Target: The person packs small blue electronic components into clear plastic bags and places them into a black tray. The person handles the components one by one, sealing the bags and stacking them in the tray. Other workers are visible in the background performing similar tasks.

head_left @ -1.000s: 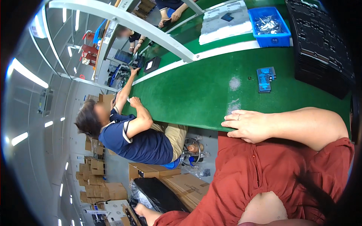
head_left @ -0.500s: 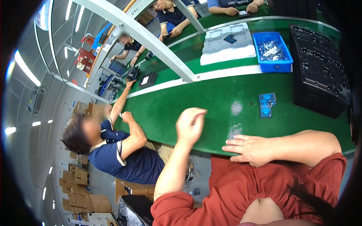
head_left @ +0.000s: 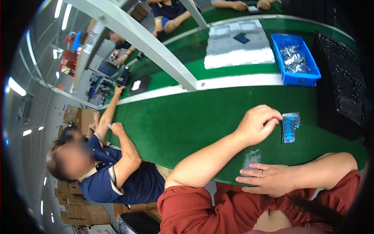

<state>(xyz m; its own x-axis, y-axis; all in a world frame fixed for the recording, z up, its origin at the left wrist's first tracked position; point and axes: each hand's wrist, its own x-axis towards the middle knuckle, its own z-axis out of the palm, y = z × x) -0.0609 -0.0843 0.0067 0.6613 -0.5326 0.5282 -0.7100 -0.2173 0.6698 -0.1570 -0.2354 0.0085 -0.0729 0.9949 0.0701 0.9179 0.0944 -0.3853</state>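
Observation:
My left hand [head_left: 258, 124] reaches over the green tabletop with its fingers curled in and nothing visible in them. Its fingertips come right up to the left edge of a flat dark module [head_left: 289, 128] with blue markings and a notched side; whether they touch it I cannot tell. My right hand [head_left: 270, 179], with a ring on one finger, lies palm down at the table's near edge, fingers spread. Just beyond those fingers is a whitish rough patch [head_left: 252, 156] on the green surface.
A blue bin [head_left: 299, 79] of small silvery parts and a tall stack of black trays [head_left: 343, 87] stand at the right. Beyond the metal rail [head_left: 241, 80] lies a grey foam sheet [head_left: 237, 48]. A co-worker [head_left: 122, 171] sits at the left; a frame post [head_left: 156, 54] slants across.
My left hand has moved right, to the module's edge, its fingers still curled. My right hand stays spread at the table edge. The whole view has shifted slightly.

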